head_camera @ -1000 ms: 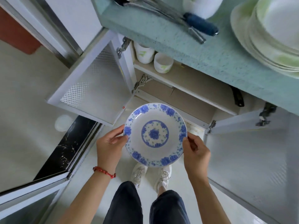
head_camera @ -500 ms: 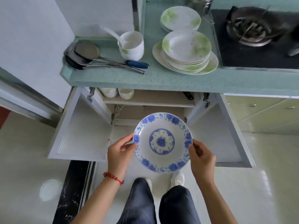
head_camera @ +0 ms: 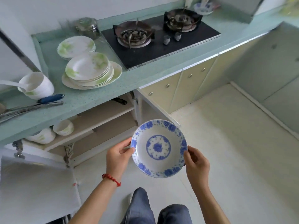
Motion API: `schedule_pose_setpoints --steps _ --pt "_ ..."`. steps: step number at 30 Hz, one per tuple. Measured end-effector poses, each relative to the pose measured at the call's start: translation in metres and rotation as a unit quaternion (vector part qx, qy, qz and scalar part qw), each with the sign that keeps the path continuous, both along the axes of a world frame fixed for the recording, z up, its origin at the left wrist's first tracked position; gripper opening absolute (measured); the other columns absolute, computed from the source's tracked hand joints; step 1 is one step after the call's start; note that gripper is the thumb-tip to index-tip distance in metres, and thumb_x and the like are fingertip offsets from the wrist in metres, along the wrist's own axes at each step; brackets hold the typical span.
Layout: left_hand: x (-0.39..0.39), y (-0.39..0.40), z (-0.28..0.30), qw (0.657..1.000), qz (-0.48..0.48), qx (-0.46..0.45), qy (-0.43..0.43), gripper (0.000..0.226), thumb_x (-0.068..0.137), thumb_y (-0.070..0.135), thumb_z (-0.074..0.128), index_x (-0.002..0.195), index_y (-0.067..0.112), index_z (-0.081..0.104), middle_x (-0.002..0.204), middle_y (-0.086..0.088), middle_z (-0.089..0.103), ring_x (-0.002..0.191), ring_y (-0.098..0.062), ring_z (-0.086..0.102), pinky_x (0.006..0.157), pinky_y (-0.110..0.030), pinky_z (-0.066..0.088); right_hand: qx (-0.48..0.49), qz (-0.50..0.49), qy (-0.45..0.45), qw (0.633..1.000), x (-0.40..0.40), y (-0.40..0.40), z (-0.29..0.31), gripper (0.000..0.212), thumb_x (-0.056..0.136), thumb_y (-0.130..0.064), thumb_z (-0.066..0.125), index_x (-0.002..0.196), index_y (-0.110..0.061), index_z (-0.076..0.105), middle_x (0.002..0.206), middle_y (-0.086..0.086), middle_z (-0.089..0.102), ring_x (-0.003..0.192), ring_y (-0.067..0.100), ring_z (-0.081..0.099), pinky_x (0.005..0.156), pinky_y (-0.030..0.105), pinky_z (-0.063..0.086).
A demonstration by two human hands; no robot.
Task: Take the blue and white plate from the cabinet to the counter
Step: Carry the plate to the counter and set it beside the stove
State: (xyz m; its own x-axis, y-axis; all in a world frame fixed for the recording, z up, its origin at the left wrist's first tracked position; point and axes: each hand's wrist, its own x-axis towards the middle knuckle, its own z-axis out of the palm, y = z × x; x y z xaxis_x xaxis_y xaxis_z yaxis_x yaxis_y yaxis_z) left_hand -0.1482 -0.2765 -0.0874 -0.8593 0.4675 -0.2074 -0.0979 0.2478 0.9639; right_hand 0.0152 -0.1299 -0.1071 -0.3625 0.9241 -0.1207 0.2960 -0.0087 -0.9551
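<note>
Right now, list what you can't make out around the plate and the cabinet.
- Blue and white plate: underside hidden, head view looks down on it.
- Left hand and right hand: fingers under the rim hidden by the plate.
- Cabinet: back of the shelves hidden under the counter.
- Utensils: heads cut by the left edge.

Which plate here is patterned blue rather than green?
The blue and white plate held between both hands; the stacked plates on the counter carry green patterns.

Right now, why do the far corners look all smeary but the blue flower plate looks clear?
In the head view, the blue and white plate held by both hands is sharp; the top-right corner is motion-blurred and washed out by bright light; the wide lens bends the counter edge.
</note>
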Motion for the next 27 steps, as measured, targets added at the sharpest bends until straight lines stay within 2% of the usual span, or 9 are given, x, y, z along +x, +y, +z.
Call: schedule_pose_setpoints --steps 2,6,8,11,13,18,22,27 --pt "0.021 0.024 0.001 0.999 -0.038 0.001 0.002 0.054 0.071 -0.008 0.062 0.082 0.044 0.07 0.084 0.027 0.072 0.084 -0.004 0.068 0.068 -0.017 0.055 0.01 -0.037 0.004 0.999 0.033 0.011 0.002 0.015 0.083 0.001 0.056 0.089 -0.008 0.068 0.075 0.007 0.069 0.061 0.019 0.061 0.049 0.015 0.048" --pt "0.074 0.071 0.003 0.995 -0.103 -0.001 -0.003 0.051 0.071 -0.008 0.063 0.082 0.041 0.07 0.081 0.026 0.072 0.081 -0.005 0.068 0.069 -0.019 0.056 0.026 -0.105 0.005 0.994 0.105 0.031 0.007 0.014 0.083 0.0 0.058 0.089 -0.008 0.068 0.075 0.007 0.068 0.062 0.018 0.06 0.05 0.014 0.047" --pt "0.103 0.091 0.002 0.991 -0.131 0.002 -0.012 0.044 0.071 -0.009 0.063 0.089 0.031 0.072 0.08 0.02 0.074 0.078 -0.007 0.069 0.067 -0.021 0.057 0.029 -0.138 -0.001 0.99 0.142 0.039 0.008 0.014 0.082 0.0 0.059 0.088 -0.009 0.068 0.074 0.004 0.069 0.063 0.015 0.061 0.052 0.013 0.047" --pt "0.15 0.12 -0.001 0.985 -0.169 0.013 -0.028 0.037 0.071 -0.01 0.064 0.1 0.012 0.07 0.089 0.007 0.073 0.076 -0.008 0.07 0.065 -0.02 0.057 0.03 -0.187 -0.001 0.982 0.197 0.05 0.009 0.017 0.082 -0.002 0.059 0.085 -0.016 0.069 0.074 -0.005 0.069 0.062 0.004 0.062 0.053 0.009 0.046" --pt "0.181 0.138 -0.003 0.98 -0.195 0.022 -0.04 0.037 0.072 -0.012 0.063 0.099 0.012 0.07 0.09 0.003 0.072 0.075 -0.007 0.07 0.062 -0.017 0.055 0.03 -0.214 -0.008 0.976 0.231 0.055 0.008 0.017 0.082 -0.003 0.059 0.086 -0.016 0.069 0.075 -0.008 0.068 0.065 0.001 0.062 0.055 0.007 0.046" --pt "0.245 0.179 -0.001 0.961 -0.267 0.016 -0.074 0.042 0.074 -0.014 0.06 0.09 0.023 0.07 0.086 0.01 0.072 0.075 -0.007 0.07 0.059 -0.016 0.054 0.021 -0.286 -0.021 0.958 0.3 0.065 0.008 0.017 0.083 -0.003 0.059 0.087 -0.017 0.068 0.078 -0.002 0.069 0.073 0.013 0.064 0.059 0.017 0.05" --pt "0.274 0.22 0.003 0.942 -0.326 0.004 -0.076 0.038 0.073 -0.014 0.062 0.096 0.015 0.069 0.087 0.006 0.071 0.071 -0.004 0.069 0.057 -0.015 0.054 0.014 -0.348 -0.023 0.937 0.333 0.077 0.01 0.015 0.083 -0.005 0.059 0.091 -0.012 0.069 0.081 0.001 0.069 0.075 0.014 0.065 0.063 0.027 0.054" --pt "0.292 0.282 0.002 0.924 -0.376 0.0 -0.073 0.036 0.074 -0.013 0.062 0.098 0.012 0.068 0.088 0.001 0.07 0.071 -0.003 0.069 0.056 -0.014 0.054 0.012 -0.398 -0.015 0.917 0.348 0.109 0.009 0.018 0.084 -0.005 0.058 0.086 -0.02 0.067 0.079 0.002 0.069 0.073 0.015 0.065 0.06 0.023 0.054"
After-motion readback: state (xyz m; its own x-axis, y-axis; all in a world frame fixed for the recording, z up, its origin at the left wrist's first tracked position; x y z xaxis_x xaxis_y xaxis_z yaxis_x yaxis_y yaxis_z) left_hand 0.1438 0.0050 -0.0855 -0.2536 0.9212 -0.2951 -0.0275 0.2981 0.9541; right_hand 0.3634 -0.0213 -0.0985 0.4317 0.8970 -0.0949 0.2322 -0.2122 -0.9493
